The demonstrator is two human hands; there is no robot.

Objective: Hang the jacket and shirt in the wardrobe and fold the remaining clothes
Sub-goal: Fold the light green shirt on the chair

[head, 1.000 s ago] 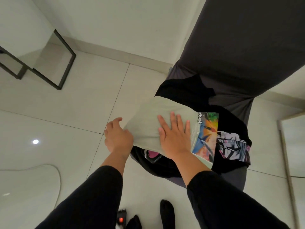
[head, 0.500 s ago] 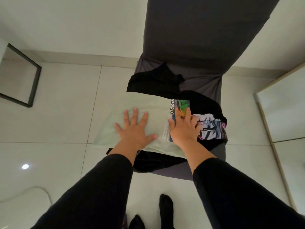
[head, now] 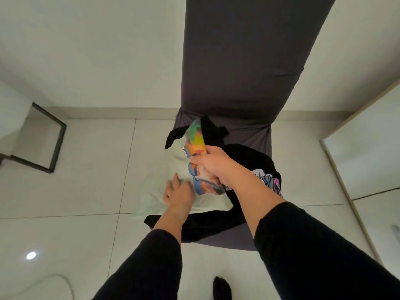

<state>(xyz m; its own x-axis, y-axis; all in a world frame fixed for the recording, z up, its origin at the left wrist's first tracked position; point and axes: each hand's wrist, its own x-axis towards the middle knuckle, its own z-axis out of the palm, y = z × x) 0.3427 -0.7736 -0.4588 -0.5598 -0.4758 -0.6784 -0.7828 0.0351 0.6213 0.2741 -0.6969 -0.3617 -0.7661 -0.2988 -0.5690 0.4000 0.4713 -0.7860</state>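
A pale green T-shirt [head: 164, 169] with a bright multicoloured print lies on the seat of a dark grey covered chair [head: 238, 72]. My right hand [head: 214, 163] grips the printed edge of that shirt and holds it raised, folded over toward the left. My left hand [head: 176, 192] presses flat on the shirt's lower part, fingers spread. Beneath it lies a black garment [head: 249, 156] with a pink and white graphic showing at the right. Part of the black cloth hangs off the seat's front.
The chair stands on pale floor tiles against a light wall. A black metal frame [head: 54, 148] stands at the left. A light wooden-edged panel [head: 357, 148] rises at the right. My dark-socked foot [head: 221, 289] is at the bottom, and a pale cable [head: 58, 278] curves bottom left.
My right hand went from lying flat on the print to gripping the printed edge and lifting it over leftward. My left hand shifted nearer the print. The camera view moved closer to the chair.
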